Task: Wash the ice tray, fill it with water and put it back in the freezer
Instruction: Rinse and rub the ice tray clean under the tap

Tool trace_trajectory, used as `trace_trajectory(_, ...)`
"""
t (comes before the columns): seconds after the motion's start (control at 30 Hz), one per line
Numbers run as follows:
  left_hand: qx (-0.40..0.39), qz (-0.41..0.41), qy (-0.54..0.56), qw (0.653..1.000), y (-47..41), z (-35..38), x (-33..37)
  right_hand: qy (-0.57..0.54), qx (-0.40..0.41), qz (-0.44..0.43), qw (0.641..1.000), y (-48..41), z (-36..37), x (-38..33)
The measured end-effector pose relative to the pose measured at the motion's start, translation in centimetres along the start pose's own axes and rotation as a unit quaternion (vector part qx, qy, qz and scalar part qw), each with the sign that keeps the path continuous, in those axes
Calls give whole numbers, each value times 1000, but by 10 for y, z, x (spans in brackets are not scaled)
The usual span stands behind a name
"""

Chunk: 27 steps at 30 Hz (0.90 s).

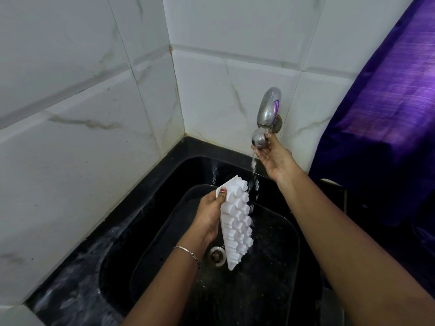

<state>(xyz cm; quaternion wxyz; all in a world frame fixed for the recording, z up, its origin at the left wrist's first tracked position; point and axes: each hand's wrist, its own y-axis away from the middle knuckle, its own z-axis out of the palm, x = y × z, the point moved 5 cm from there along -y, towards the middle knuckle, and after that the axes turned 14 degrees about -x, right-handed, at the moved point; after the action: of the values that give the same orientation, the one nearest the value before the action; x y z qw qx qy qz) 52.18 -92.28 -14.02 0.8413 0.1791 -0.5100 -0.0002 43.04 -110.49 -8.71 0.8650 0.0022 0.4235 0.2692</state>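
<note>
- One view: a wide-angle camera worn on the head, looking forward and steeply down into the sink [277,267].
- Facing: toward the tiled wall corner [175,74], with the tap [268,109] right of centre.
- Range: close. Both forearms enter from the bottom edge, and the left hand [209,215], ice tray [237,222] and right hand [273,156] sit mid-frame.
- Distortion: tile lines bow near the edges.

The corner is being lined by white, grey-veined wall tiles [82,90], with brownish staining being shown along the grout. A purple cloth [388,102] is being draped at the right. Wetness is being shown on the black counter [77,267].
</note>
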Motion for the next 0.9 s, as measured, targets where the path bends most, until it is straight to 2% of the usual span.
trace_trajectory(0.6,-2,10,8,1000,-1,-4,2,16,23,9,1000,0,2,-1)
trace_trajectory(0.7,1,14,15,1000,-1,-4,3,95,-1,41,995,5,-2,-2)
trace_trajectory(0.8,7,24,46,999,0,-7,6,206,-25,100,973,16,-16,6)
trace_trajectory(0.9,18,24,83,996,0,-8,10,245,-15,167,955,32,-44,22)
